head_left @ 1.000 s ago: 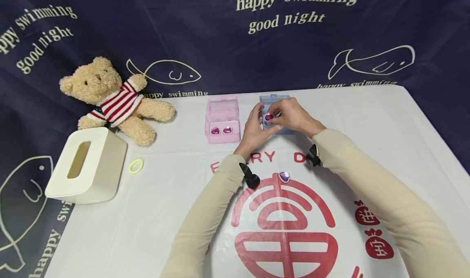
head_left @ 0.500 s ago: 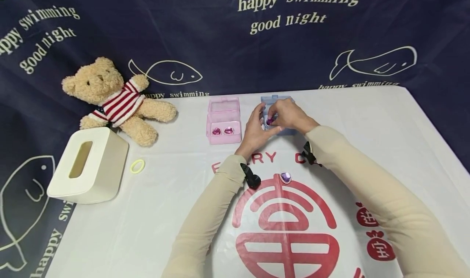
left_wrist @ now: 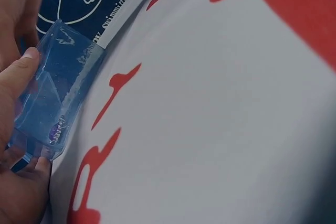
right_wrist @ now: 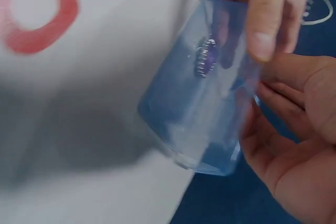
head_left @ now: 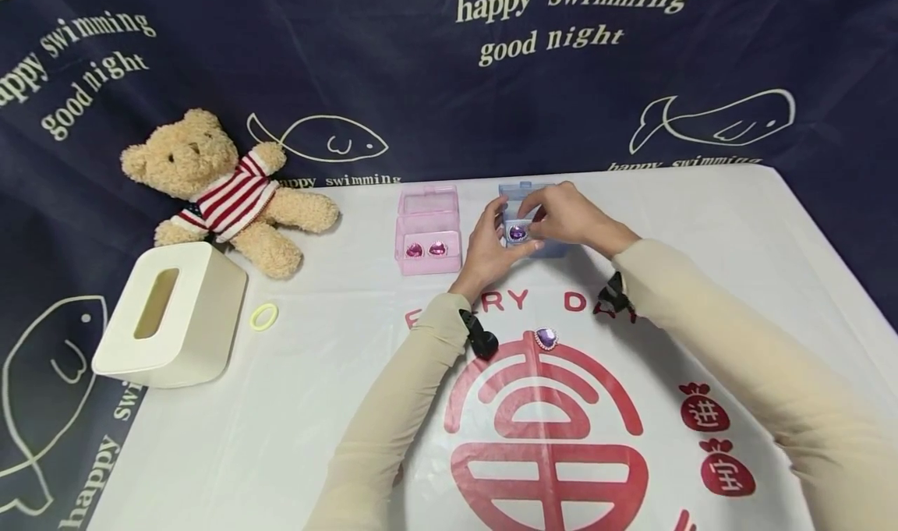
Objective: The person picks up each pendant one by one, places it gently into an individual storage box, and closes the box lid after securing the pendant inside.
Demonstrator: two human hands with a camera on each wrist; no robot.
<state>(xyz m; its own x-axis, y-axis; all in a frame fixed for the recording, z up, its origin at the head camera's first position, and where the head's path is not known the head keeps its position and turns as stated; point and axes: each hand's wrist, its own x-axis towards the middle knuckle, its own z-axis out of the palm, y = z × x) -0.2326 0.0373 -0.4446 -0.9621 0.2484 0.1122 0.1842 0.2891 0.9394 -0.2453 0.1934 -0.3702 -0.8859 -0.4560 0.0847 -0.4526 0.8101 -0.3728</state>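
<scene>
In the head view, my left hand (head_left: 486,252) grips a small translucent blue box (head_left: 514,191) with its lid raised, at the back of the table. A purple heart gem (head_left: 517,233) with a beaded rim lies in the box. Just right of the gem is my right hand (head_left: 570,216), its fingertips at the box opening. The right wrist view shows those fingers loosely bent beside the box wall (right_wrist: 184,103), nothing visible between them. Through the wall in the left wrist view, a beaded gem edge (left_wrist: 56,130) shows. Another purple heart gem (head_left: 546,338) lies nearer the front.
Left of the blue box stands an open pink box (head_left: 427,223) holding two pink gems, one of them a heart gem (head_left: 438,249). Farther left are a yellow ring (head_left: 263,317), a cream tissue box (head_left: 210,320) and a teddy bear (head_left: 189,161). A navy cloth hangs behind.
My right hand lowered the pinched gem into the blue box, then let go and drew slightly right. The gem now lies face-up in view. The left hand stays around the box.
</scene>
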